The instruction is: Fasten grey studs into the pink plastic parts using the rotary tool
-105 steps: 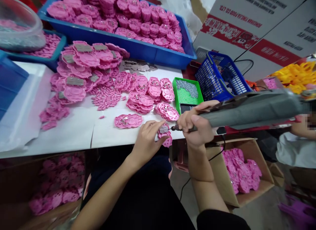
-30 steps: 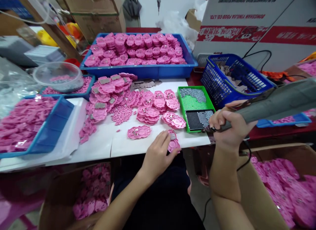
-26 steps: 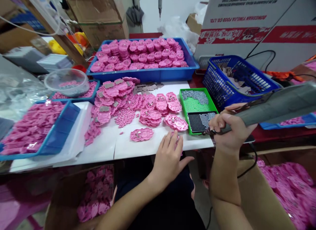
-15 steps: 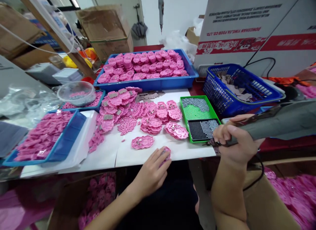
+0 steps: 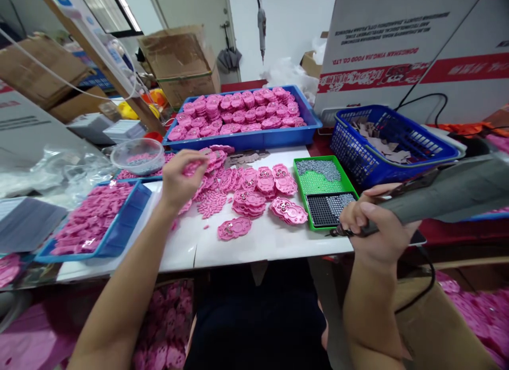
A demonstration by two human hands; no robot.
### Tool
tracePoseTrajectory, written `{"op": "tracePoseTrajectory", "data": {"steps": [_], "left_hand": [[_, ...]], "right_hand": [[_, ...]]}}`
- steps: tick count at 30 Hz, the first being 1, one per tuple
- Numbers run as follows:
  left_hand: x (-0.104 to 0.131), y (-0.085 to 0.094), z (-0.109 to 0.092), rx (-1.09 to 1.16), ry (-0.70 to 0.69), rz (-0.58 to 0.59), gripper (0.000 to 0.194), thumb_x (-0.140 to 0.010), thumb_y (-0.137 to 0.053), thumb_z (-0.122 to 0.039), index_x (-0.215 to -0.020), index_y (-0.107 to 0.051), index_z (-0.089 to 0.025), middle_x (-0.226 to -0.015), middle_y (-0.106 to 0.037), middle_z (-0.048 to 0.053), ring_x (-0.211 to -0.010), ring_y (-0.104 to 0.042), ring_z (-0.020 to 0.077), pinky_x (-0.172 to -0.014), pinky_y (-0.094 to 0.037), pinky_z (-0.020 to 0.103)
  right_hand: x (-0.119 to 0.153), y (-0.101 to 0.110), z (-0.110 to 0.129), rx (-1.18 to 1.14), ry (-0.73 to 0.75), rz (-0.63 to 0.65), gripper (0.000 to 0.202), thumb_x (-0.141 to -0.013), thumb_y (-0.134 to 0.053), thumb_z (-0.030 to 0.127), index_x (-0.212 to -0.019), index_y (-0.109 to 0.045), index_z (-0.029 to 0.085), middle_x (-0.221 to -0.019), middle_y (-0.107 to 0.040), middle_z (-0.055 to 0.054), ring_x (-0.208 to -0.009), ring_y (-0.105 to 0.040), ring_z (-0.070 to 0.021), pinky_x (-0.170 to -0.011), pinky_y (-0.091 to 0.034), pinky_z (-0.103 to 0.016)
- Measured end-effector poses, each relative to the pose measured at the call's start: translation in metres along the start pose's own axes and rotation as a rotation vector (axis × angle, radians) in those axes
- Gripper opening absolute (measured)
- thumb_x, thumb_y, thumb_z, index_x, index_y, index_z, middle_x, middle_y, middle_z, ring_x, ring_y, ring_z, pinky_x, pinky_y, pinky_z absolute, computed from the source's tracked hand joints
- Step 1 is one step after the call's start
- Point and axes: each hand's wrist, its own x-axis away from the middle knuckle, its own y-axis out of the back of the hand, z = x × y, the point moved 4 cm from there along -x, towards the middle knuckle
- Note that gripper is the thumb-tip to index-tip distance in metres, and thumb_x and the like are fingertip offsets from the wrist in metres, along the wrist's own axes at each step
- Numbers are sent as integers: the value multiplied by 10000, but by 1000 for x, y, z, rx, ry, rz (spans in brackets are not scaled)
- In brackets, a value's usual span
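Over the tabletop (image 5: 254,248), driver (image 5: 433,197) gripped by right fingers (image 5: 351,217); left fingers (image 5: 187,159) curled, hold unclear. Bit (image 5: 333,232) best held clear of tray (image 5: 318,206).

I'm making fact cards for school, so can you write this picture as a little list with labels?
Left hand: fingers curled by a pile of pink plastic parts; can't tell if it holds one
Right hand: gripping an electric screwdriver
Screwdriver tip: beside the green tray
Inside green tray: small grey screws and a black tray with holes
Back of table: long blue tray full of stacked pink parts
Hanging up: another electric screwdriver
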Motion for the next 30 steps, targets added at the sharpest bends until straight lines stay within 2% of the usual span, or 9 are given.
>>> {"op": "tracePoseTrajectory", "data": {"steps": [3, 5, 8, 12, 14, 17, 23, 27, 30], "left_hand": [[-39, -22, 42, -35, 9, 128, 265, -1017, -518, -318, -1009, -714, -140, -1075, -740, 1, -1106, -667, 136, -1083, -506, 401], [-52, -35, 63, -60, 15, 191, 169, -952, -596, -281, -953, -704, -152, -1040, -772, 30, -1037, -673, 146, -1047, -550, 413], [-58, -47, 85, -105, 27, 243, 134, -878, -594, -213, -900, -723, -185, -1017, -796, 80, -1019, -725, 214, -1003, -584, 425], [-57, -43, 97, -152, 65, 237, 219, -864, -570, -217, -998, -742, -212, -1108, -801, 94, -1133, -719, 292, -1125, -483, 600], [-53, -40, 91, -150, 73, 226, 259, -890, -542, -220, -1060, -737, -217, -1169, -789, 96, -1192, -697, 295, -1161, -450, 602], [-39, -43, 60, -103, 38, 259, 286, -941, -530, -249, -1147, -726, -224, -1248, -767, 85, -1226, -685, 266, -1142, -501, 485], [1, -92, -24, 2, -112, 586, 475, -986, -620, -458, -1364, -645, -172, -1384, -696, 146, -1298, -646, 298, -1154, -492, 485], [-6, -130, -34, -5, -42, 813, 872, -851, -762, -570, -1540, -478, -117, -1629, -464, 207, -1530, -419, 351, -1282, -330, 494], [-18, -147, -31, 23, 23, 899, 1074, -764, -814, -625, -1593, -388, -92, -1667, -402, 221, -1543, -401, 363, -1286, -325, 475]], "right_hand": [[2, -2, 2, -35, -16, 3, 189, -726, -689, 118, -885, -668, 216, -485, -475, 80, -323, -393, -100, -336, -355, -262], [3, -1, 4, -36, -29, -2, 204, -723, -697, 112, -896, -667, 215, -491, -483, 79, -330, -406, -100, -343, -357, -258], [3, 3, 5, -13, -39, 8, 219, -733, -718, 108, -917, -662, 212, -493, -498, 78, -344, -432, -105, -360, -379, -257], [0, 7, 5, -21, -36, 3, 205, -755, -730, 135, -932, -658, 210, -502, -504, 73, -348, -431, -103, -365, -381, -262], [-3, 8, 4, -22, -33, -13, 210, -751, -731, 142, -933, -658, 216, -506, -502, 72, -347, -429, -106, -357, -376, -267], [-9, 6, 3, -20, -27, -13, 214, -737, -720, 130, -921, -663, 224, -501, -488, 77, -336, -417, -104, -347, -364, -269], [-14, -2, 0, -10, -16, 13, 168, -749, -701, 142, -888, -648, 220, -482, -479, 86, -326, -401, -93, -340, -355, -258], [-10, -3, -2, -1, -31, 34, 172, -759, -691, 139, -897, -631, 223, -479, -474, 94, -341, -418, -92, -354, -381, -253], [-8, 0, -3, 8, -43, 45, 177, -770, -678, 128, -912, -631, 223, -484, -483, 94, -344, -422, -90, -358, -378, -250]]}}
